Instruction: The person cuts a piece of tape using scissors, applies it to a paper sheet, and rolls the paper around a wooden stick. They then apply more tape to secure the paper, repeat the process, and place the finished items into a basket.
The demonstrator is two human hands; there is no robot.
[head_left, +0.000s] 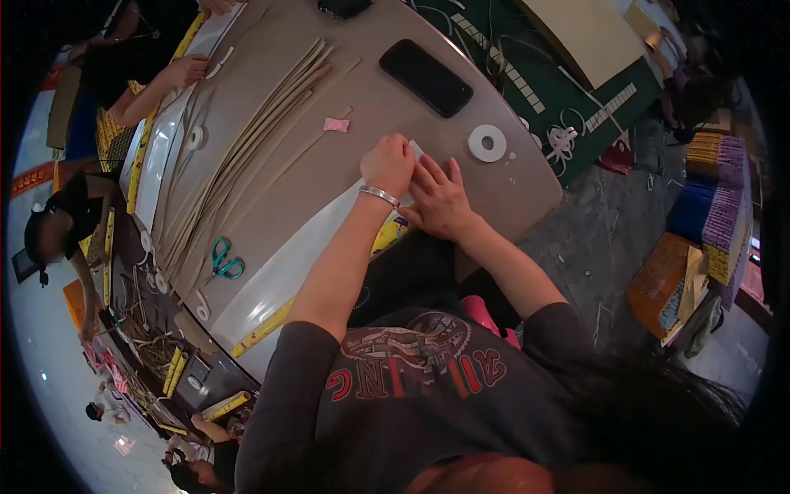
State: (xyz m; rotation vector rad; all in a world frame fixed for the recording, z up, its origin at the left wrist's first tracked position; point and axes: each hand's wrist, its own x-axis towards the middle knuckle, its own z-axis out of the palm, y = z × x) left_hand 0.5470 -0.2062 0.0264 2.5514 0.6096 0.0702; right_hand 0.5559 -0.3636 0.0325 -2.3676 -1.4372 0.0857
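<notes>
My left hand point(387, 167), with a silver bangle at the wrist, is closed in a fist at the table's near edge; what is inside its fingers is hidden. Right beside it, my right hand point(442, 198) lies flat with fingers stretched out. Between and under both hands runs a long white sheet point(309, 243), its narrow end showing just past my fingers. A yellow printed strip point(265, 327) follows the near edge of the sheet. Farther left on the table lie teal-handled scissors point(224, 259) and a bundle of long tan strips point(247, 140).
A black phone point(425, 78), a white tape roll point(487, 143) and a small pink packet point(336, 124) lie beyond my hands. Another person's hand point(186, 72) rests at the far left edge. Colourful stacked bundles point(714, 206) stand on the floor at right.
</notes>
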